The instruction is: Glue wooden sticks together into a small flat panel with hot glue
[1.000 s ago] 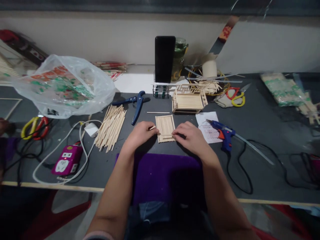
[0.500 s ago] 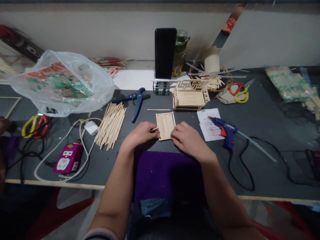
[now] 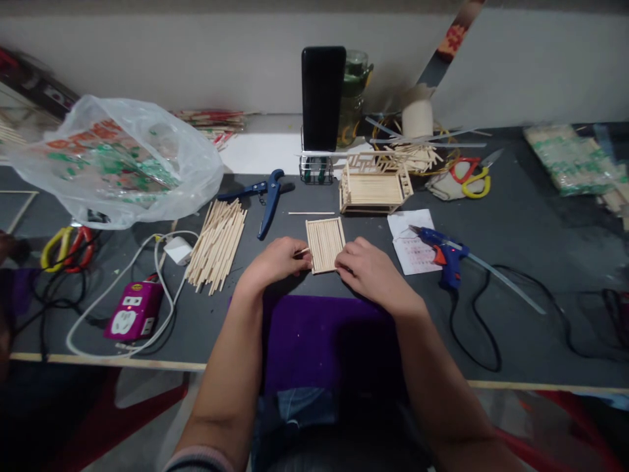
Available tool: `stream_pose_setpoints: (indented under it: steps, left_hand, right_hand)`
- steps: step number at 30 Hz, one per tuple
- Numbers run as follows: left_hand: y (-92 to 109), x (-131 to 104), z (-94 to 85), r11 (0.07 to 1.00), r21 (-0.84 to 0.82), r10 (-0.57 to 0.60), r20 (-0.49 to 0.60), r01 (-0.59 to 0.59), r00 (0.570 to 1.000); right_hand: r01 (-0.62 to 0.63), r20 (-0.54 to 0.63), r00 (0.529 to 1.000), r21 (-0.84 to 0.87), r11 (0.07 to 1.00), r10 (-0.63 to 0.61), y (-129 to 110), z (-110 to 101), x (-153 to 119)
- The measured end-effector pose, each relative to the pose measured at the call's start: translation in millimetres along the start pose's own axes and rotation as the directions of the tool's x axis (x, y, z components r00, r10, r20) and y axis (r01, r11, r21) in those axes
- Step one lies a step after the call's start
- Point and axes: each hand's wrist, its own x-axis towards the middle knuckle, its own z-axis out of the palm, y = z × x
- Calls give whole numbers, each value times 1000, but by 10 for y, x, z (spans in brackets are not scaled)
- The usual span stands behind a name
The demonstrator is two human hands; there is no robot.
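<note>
A small rectangular panel of wooden sticks (image 3: 325,244) lies flat on the dark table between my hands, with crosswise sticks along its top and bottom ends. At its lower left edge, my left hand (image 3: 284,257) is closed with the fingertips pinched, and the end of a thin wooden stick (image 3: 304,251) shows at the fingers. My right hand (image 3: 362,265) has its fingers closed on the panel's lower right edge; the fingertips are partly hidden. Just beyond the panel lies a single loose stick (image 3: 311,213).
A pile of sticks (image 3: 217,246), a blue cutter (image 3: 270,203) and a power adapter (image 3: 133,311) lie left. A stick-built model (image 3: 376,189) stands behind. To the right, a corded glue gun (image 3: 445,254) rests partly on paper (image 3: 415,257). A phone (image 3: 323,98) stands upright behind.
Both hands stay at the panel in nearly the same pose. The whole view has shifted slightly; nothing was visibly picked up or let go.
</note>
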Motion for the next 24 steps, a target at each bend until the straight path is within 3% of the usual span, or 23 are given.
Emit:
stream_pose_setpoints:
  steps: [3, 6, 9, 17, 21, 24]
  left_hand:
    - [-55, -16, -45, 995, 94, -10, -170, 26, 985]
    - [-93, -45, -85, 949, 260, -80, -344, 177, 936]
    - [-77, -68, -88, 864, 413, -131, -370, 289, 920]
    - [-11, -64, -36, 826, 489, -106, -352, 279, 930]
    - [73, -98, -16, 866, 468, 36, -410, 176, 911]
    - [197, -100, 78, 897, 435, 214, -277, -77, 937]
  right_hand:
    - [3, -3, 1000, 7, 1000, -3, 5, 8, -2]
    - [-2, -1, 1000, 13, 1000, 2, 9, 15, -2]
    - [0, -9, 1000, 18, 1000, 1, 19, 23, -3]
    - [-1, -19, 1000, 24, 1000, 1, 10, 20, 7]
    - [-7, -1, 1000, 30, 1000, 7, 15, 10, 9]
    - [-5, 3, 1000, 31, 1000, 5, 31, 27, 6]
